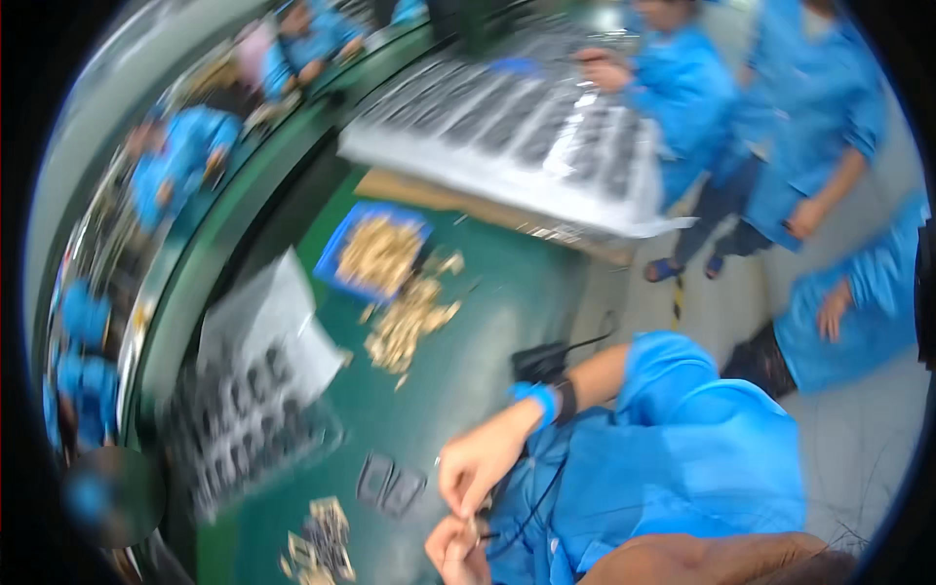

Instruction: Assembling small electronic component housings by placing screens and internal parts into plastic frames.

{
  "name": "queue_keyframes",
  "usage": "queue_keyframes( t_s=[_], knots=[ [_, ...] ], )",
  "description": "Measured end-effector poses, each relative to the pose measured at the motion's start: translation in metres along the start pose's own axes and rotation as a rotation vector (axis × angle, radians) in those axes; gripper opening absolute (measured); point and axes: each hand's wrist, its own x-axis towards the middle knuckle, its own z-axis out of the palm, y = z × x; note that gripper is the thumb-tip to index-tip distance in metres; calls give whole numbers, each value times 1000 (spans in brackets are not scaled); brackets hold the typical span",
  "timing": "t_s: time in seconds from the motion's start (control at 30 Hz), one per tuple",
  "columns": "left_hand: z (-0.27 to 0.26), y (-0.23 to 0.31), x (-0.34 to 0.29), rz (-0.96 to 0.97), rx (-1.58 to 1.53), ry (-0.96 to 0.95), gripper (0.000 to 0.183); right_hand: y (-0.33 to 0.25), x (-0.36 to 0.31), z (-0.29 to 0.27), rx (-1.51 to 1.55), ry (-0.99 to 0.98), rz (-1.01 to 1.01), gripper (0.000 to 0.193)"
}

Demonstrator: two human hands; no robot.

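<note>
The picture is tilted and blurred. My right hand (480,466), with a blue band and a dark strap at the wrist, reaches in from the right over a green table (468,370). Just below it my left hand (453,552) meets it near the lower edge. The fingers of both hands pinch a small pale part (475,527) between them. A thin black cord (531,507) runs from the hands across my blue coat (682,458). Two dark rectangular pieces (390,484) lie on the table just left of the hands.
A blue tray (341,281) holds tan parts, with a loose tan pile (409,320) beside it. Clear trays of dark parts (249,424) and white sheets (283,312) lie left. A long tray of dark parts (517,127) sits above. Several people in blue coats (819,107) stand nearby.
</note>
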Motion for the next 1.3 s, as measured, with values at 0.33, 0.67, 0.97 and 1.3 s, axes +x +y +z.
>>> queue_keyframes(
  t_s=[0.33, 0.67, 0.97, 1.3],
  knots=[
    [65, 28, 46, 227, -165, 373, 30, -23, -25, -12, 351, 390, 272, 20],
    [47, 11, 29, 283, -213, 322, 16, -10, -12, -5, 462, 425, 289, 21],
    [34, 5, 44, 313, -216, 361, 14, -13, -11, -5, 452, 464, 303, 25],
    [48, 30, 43, 332, -153, 382, 11, -40, -13, -24, 244, 509, 211, 28]
  ],
)
